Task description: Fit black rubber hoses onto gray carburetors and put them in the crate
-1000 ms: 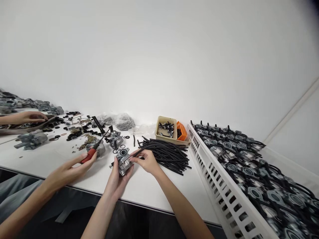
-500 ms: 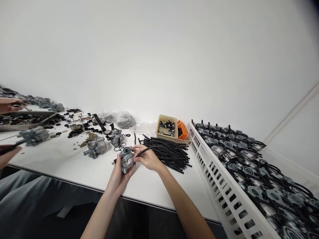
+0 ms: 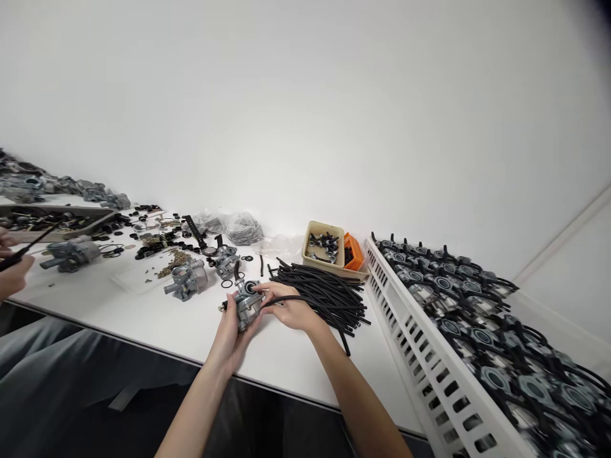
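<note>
A grey metal carburetor [image 3: 248, 304] is held above the white table by my left hand [image 3: 230, 337], whose fingers wrap its underside and left side. My right hand [image 3: 289, 308] is at the carburetor's right side, its fingers closed around a black rubber hose [image 3: 281, 299]. One end of this hose is at the carburetor, hidden by my fingers; the rest runs right over my hand. A short hose stands up from the carburetor's top. Right behind my right hand lies a pile of black hoses [image 3: 324, 292].
Two carburetors [image 3: 187, 280] and a wristwatch [image 3: 210, 249] lie left of my hands. Behind are a cream bin [image 3: 309, 257] and an orange basket [image 3: 356, 253]. A white crate [image 3: 424, 350] of carburetors stands right. Another person's hands [image 3: 14, 273] hold a black tool at far left.
The view has shifted slightly. The hose at my right hand now stretches further right across the hand. At far left, the other person's hands have moved, now together on the black tool.
</note>
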Available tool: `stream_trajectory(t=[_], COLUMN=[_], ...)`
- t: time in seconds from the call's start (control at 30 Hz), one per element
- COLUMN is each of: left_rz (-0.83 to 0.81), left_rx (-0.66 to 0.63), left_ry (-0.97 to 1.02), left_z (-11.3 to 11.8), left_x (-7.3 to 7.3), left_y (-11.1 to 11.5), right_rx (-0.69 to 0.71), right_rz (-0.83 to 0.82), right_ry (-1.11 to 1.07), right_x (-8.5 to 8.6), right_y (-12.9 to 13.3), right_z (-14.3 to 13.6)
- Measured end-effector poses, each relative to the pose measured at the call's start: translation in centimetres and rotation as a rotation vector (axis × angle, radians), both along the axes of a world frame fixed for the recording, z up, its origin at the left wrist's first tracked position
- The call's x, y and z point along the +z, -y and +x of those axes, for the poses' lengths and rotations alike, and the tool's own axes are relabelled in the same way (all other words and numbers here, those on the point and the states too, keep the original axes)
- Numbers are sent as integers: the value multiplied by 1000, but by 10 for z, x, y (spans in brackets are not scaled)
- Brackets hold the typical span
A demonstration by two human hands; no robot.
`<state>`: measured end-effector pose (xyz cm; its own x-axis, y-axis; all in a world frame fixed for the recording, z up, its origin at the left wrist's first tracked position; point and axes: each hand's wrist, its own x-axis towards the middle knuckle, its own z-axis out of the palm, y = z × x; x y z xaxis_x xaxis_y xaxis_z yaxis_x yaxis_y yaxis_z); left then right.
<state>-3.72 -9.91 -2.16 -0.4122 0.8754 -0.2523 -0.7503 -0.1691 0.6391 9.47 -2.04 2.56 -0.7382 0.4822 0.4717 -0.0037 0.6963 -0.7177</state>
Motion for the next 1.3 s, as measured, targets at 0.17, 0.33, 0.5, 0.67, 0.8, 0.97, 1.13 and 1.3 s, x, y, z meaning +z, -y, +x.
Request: stream_trajectory(t=[0.17, 0.33, 0.5, 0.67, 0.8, 0.97, 1.13, 1.3], left_rz=[-22, -3, 1, 6, 15, 29, 45, 45], left_rx=[-11, 14, 50, 69, 93, 91, 80, 95], left_ry=[60, 61, 41, 59, 69, 131, 197, 191], left_z=[-2, 0, 3, 3, 4, 3, 1, 2], left_x=[1, -1, -1, -1, -1, 2, 2, 1], left_y=[1, 1, 0, -2, -2, -1, -1, 0], right_rx=[74, 73, -7, -47, 19, 107, -6, -76], right_rz=[-93, -175, -89, -99, -74, -66, -119, -5], right_ry=[-34, -22, -33, -87, -89, -79, -115, -96], right_x=[-4, -9, -10, -14, -9, -5, -12, -12], right_y=[-2, -3, -1, -1, 5, 12, 9, 11], right_z=[-2, -4, -6, -11, -9, -9, -16, -16])
